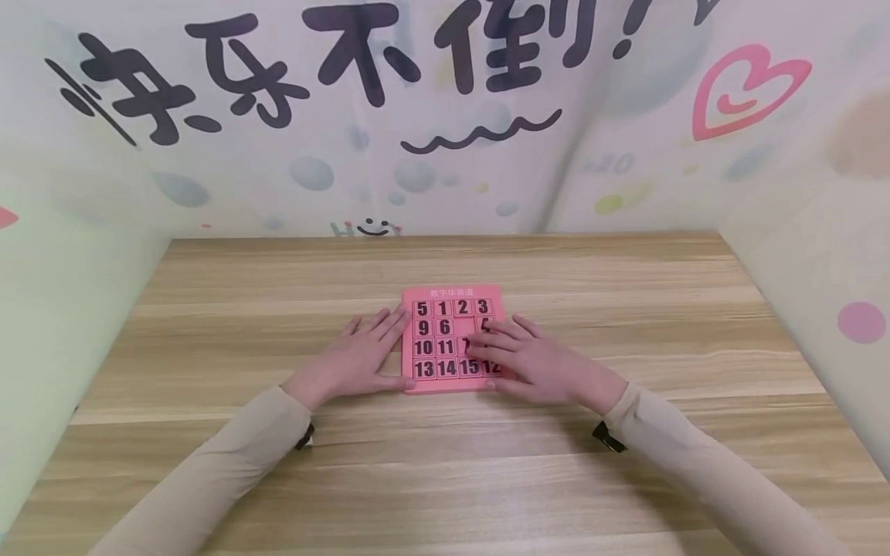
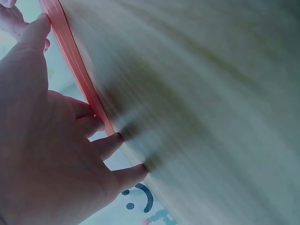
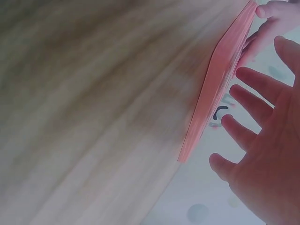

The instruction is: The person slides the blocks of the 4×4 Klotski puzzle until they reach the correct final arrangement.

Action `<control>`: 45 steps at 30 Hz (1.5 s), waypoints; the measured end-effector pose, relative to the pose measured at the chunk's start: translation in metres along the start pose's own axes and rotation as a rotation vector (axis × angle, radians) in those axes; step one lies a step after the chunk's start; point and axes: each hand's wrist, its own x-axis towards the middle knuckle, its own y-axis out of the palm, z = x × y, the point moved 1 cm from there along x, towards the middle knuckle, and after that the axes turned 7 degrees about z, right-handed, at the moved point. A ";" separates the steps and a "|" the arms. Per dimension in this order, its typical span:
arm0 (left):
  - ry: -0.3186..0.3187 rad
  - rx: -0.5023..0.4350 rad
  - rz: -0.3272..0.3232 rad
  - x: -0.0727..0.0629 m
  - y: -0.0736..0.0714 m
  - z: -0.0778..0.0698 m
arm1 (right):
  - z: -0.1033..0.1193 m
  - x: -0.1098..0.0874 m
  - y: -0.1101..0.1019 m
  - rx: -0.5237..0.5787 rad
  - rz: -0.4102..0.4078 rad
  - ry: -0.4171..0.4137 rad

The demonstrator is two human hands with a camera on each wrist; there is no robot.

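Number board: a pink sliding puzzle is laid flat at the middle of the tabletop, between the two hands, its printed header at the far side.
Left grip: the left hand is held along the board's left edge, fingers extended and uncurled, the thumb rested on the near left corner.
Right grip: the right hand is reached over the right columns with fingers spread; nothing is seen to be pinched, and part of the third row is hidden.
Gap: one empty cell is seen in the second row, third column, bordered by tile 2 on the far side, tile 6 on the left, tile 4 on the right and tile 7 on the near side.
Step in hand: the tiles appear to be being slid into order, the board steadied from the left.
Next move: a straight fingertip push on a bordering tile seems called for.
Surface: pale, streaked wood grain is shown.
Room: the tabletop is enclosed by whitish walls; the far wall is decorated with dark lettering and a pink heart.
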 end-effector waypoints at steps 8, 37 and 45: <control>-0.003 -0.001 0.006 -0.001 -0.001 -0.001 | 0.000 -0.003 0.000 0.000 -0.015 -0.009; -0.006 0.013 0.018 0.000 -0.001 -0.001 | -0.016 0.005 -0.006 0.008 -0.039 0.095; -0.005 0.006 0.018 0.000 -0.001 -0.001 | -0.018 -0.004 -0.012 0.014 -0.077 0.099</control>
